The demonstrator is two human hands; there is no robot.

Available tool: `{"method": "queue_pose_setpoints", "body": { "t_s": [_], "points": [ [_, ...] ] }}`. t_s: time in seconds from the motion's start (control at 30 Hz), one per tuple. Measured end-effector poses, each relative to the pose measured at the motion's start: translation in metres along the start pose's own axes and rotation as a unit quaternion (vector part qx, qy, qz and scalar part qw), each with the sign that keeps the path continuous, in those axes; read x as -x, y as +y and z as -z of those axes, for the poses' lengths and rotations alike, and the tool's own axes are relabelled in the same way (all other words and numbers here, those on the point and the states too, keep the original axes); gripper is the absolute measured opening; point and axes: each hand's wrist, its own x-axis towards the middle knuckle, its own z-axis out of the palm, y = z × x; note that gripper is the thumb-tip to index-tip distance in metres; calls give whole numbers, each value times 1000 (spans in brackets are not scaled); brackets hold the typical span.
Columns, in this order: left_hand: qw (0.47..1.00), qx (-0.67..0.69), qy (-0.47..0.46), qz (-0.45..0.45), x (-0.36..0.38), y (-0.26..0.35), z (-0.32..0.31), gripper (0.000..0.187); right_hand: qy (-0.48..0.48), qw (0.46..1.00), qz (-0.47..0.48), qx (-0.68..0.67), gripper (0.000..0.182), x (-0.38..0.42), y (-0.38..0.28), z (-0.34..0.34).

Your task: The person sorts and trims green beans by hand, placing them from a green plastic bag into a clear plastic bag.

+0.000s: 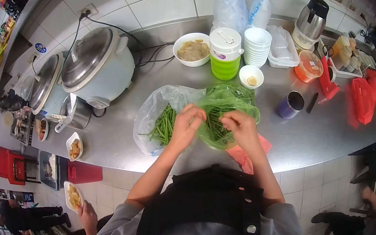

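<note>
My left hand (188, 122) is over the gap between two plastic bags, its thumb and fingers pinched together. My right hand (241, 126) is also pinched, above the green plastic bag (251, 108). What either hand holds, if anything, is too small to make out. Long green beans (218, 127) lie inside the green bag, below my fingers. At its left stands an open clear plastic bag (144, 128) with cut green bean pieces (162, 126) in it. A red plastic bag (261, 145) lies partly under my right forearm.
Behind the bags stand a green-and-white jug (225, 60), a bowl of food (177, 48) and stacked white bowls (258, 40). Rice cookers (120, 66) are on the left. A purple cup (288, 108) sits right, near a knife (312, 103). Another person's hand (87, 216) holds a dish at lower left.
</note>
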Motion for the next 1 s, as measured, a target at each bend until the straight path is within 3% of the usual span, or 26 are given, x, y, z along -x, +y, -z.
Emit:
{"method": "queue_pose_setpoints", "body": {
  "t_s": [0.03,0.07,0.1,0.17,0.3,0.5,0.7,0.8,0.9,0.97,1.0],
  "points": [
    [997,71,9,41,-1,-6,-3,17,-4,982,-102,-157,12,-2,2,1],
    [986,141,18,81,-1,-9,-6,21,-8,930,-202,-307,14,-4,3,1],
    [986,142,20,82,0,-11,-8,21,-9,930,-202,-307,14,-5,4,1],
    [940,283,-83,170,1,-13,-13,27,0,916,-205,-346,18,-9,6,2],
    [930,292,-112,195,3,-13,-23,30,26,923,-188,-334,18,-9,10,-4],
    [952,207,-146,172,1,-7,-30,27,56,933,-185,-305,18,-9,3,-3],
    [972,186,-55,131,6,1,-43,21,103,924,-207,-305,19,-6,7,-5],
    [980,169,-31,103,12,2,-43,20,126,882,-231,-391,19,-7,6,-7],
    [986,153,-4,68,17,-6,-45,18,172,871,-211,-410,20,-15,7,-2],
    [1000,8,3,-17,20,-20,-51,15,211,912,-137,-323,18,-24,-22,-1],
    [1000,10,1,-16,22,-29,-55,15,189,909,-110,-353,18,-28,-40,-7]
  ]
}}
